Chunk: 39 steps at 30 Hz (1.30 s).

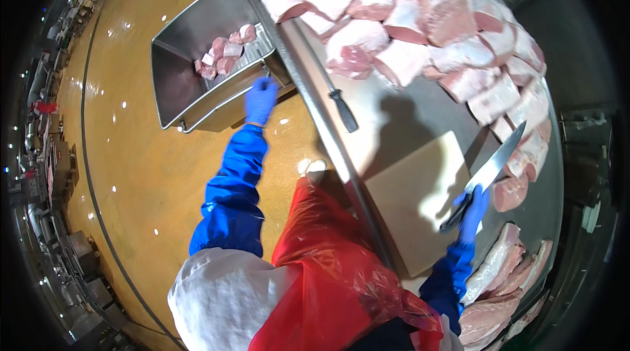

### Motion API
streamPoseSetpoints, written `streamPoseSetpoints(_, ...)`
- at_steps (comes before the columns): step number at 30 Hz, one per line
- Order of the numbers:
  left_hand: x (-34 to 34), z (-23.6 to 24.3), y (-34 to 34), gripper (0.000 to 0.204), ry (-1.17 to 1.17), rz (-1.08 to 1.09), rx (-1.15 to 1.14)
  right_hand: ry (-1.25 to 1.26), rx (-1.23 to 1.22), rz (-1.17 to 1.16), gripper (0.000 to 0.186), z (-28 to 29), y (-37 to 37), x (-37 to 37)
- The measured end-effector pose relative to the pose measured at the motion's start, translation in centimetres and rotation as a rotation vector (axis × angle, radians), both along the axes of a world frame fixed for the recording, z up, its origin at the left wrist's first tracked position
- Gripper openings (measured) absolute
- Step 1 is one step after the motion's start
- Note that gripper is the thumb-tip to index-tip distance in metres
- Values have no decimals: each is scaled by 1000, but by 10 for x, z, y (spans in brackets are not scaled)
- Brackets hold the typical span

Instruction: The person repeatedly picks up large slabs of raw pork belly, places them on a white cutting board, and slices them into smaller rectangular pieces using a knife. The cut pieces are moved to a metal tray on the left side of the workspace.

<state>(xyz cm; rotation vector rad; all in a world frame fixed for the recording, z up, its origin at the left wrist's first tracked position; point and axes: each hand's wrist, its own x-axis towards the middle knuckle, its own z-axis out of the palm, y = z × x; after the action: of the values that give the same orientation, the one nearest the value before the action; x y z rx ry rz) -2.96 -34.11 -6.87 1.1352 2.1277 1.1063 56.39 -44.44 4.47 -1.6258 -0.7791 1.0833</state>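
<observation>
My left hand [261,100], in a blue glove, is closed at the near side of a deep metal tub [172,55], apparently round the bar handle along its outside. Several chunks of pale pink meat [226,54] lie inside that tub. In my right hand [474,213], also blue-gloved, is the dark handle of a large knife [493,166]. Its long blade points away and to the right, above the right side of the white cutting board [410,187]. Just beyond the blade lie thick cuts of meat [512,192].
A large pile of meat blocks with white fat [410,29] covers the far part of the metal table [453,124]. A black-handled sharpening steel [342,111] lies near the table's left edge. Long strips of meat [495,298] rest at the near right. The wet floor [131,167] is yellow-brown.
</observation>
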Motion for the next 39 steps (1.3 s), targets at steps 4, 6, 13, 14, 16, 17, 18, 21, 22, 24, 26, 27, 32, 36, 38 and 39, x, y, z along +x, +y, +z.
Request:
streamPoseSetpoints(4,-149,-87,-6,75,548,-89,-798,-60,-222,40,20,-6,-55,-49)
streamPoseSetpoints(6,-158,-120,-15,72,746,-124,-868,-190,-239,15,20,-3,-52,-61)
streamPoseSetpoints(13,-196,-149,13,38,470,-131,-695,-302,-256,18,19,11,-40,-82)
streamPoseSetpoints(14,-207,-145,17,47,561,-193,-707,-319,-263,46,19,8,-43,-81)
streamPoseSetpoints(16,-223,-149,11,56,445,-153,-471,-309,-262,69,18,3,-49,-81)
streamPoseSetpoints(17,-221,-155,8,58,500,-180,-500,-299,-263,71,18,5,-50,-84)
streamPoseSetpoints(18,-217,-161,7,60,555,-208,-527,-289,-265,72,18,6,-52,-86)
streamPoseSetpoints(21,-218,-163,25,61,445,-281,-755,-324,-227,104,19,6,-54,-85)
streamPoseSetpoints(22,-218,-161,26,62,455,-314,-799,-346,-221,102,20,8,-55,-88)
streamPoseSetpoints(24,-204,-162,21,60,496,-357,-854,-376,-234,47,20,12,-71,-83)
streamPoseSetpoints(26,-201,-167,-1,52,525,-309,-869,-360,-222,24,19,11,-75,-82)
streamPoseSetpoints(27,-192,-168,-2,49,526,-332,-882,-336,-224,-11,19,10,-80,-83)
streamPoseSetpoints(32,-156,-169,-56,39,440,-426,-988,-223,-218,11,18,4,-94,-75)
streamPoseSetpoints(36,-108,-167,-103,38,417,-447,-1034,-91,-233,-90,15,-7,-122,-75)
streamPoseSetpoints(38,-78,-161,-135,38,439,-431,-1042,-77,-238,-50,16,-12,-145,-70)
streamPoseSetpoints(39,-64,-158,-151,38,419,-455,-1060,-67,-209,-22,16,-13,-157,-67)
